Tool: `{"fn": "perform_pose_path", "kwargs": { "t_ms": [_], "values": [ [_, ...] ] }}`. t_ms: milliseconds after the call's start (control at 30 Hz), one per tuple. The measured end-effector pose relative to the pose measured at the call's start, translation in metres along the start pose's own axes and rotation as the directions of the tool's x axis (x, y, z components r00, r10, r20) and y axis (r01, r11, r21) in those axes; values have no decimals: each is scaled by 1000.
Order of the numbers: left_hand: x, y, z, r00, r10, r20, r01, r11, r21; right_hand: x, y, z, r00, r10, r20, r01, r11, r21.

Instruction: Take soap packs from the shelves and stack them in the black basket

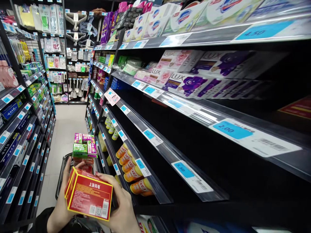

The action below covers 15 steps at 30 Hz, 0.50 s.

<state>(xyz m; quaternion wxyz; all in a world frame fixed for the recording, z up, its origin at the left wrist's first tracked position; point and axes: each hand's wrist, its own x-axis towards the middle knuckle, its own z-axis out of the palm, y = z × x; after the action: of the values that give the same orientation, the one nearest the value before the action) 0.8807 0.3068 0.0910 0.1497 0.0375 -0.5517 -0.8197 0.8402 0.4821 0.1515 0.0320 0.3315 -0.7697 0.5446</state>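
Note:
A red soap box (90, 195) with yellow edges is held up low in the view, its printed face with barcode and QR codes toward me. My left hand (59, 205) grips its left side, fingers reaching up behind it. Against the right side presses my right hand (122, 204), its fingers curled over the top edge. Beyond the box, a black shopping basket (60, 176) is partly hidden by my hands. Green and purple boxes (84, 147) are stacked by the basket, above red boxes (85, 161) that are partly covered.
Right of me runs a long shelf with Lux soap boxes (186, 83), white soap packs (183, 17) above and orange bottles (132, 170) lower down. Another shelf (31, 121) lines the left. The aisle floor (64, 129) leads to a back rack with hangers (75, 21).

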Motion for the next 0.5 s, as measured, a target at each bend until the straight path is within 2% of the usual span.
{"fn": "perform_pose_path", "kwargs": {
  "t_ms": [67,133,233,367,500],
  "values": [
    [-5,12,5,999,25,-35,-26,1000,-15,2,3,-4,1000,7,19,-7,999,-36],
    [-7,24,7,996,54,68,-54,999,-6,4,5,-7,998,12,60,-9,998,-60],
    [-6,38,4,977,29,211,-57,990,127,7,4,-9,989,65,134,-54,995,-86],
    [-2,44,-1,984,0,176,-31,984,177,10,2,-9,976,129,174,-119,991,-68],
    [-5,43,-1,984,-72,161,46,987,157,8,6,-6,988,86,130,-92,995,40]
  ]
}}
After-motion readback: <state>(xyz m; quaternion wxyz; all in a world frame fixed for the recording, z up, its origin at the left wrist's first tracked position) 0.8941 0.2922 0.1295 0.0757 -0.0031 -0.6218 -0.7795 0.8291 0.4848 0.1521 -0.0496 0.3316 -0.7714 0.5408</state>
